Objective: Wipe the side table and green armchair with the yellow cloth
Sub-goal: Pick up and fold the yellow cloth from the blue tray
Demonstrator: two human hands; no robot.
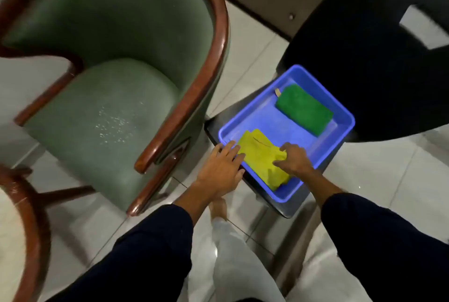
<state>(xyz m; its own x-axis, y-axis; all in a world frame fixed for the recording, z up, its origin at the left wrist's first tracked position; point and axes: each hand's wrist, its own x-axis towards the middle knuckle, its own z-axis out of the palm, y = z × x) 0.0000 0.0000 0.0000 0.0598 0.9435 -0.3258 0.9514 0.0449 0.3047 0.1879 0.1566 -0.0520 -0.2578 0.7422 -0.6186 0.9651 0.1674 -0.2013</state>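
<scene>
The light is dim and even, with a cool cast. Just beyond the hands [255,165] the blue tray [345,114] glows oversaturated, almost bleeding at its rim. The pale floor tiles [379,163] to the right of the hands carry soft sheen and small specks of glare; below the hands the tiles mirror blurred reflections. Left of the hands, the green armchair [116,112] shows glinting specks on its seat. Motion blur smears the far left edge and the wooden arm [31,228] at lower left. Straight lines bow outward toward the corners. Fine detail is soft throughout, and the dark sleeves [388,241] near the bottom lose all texture.
</scene>
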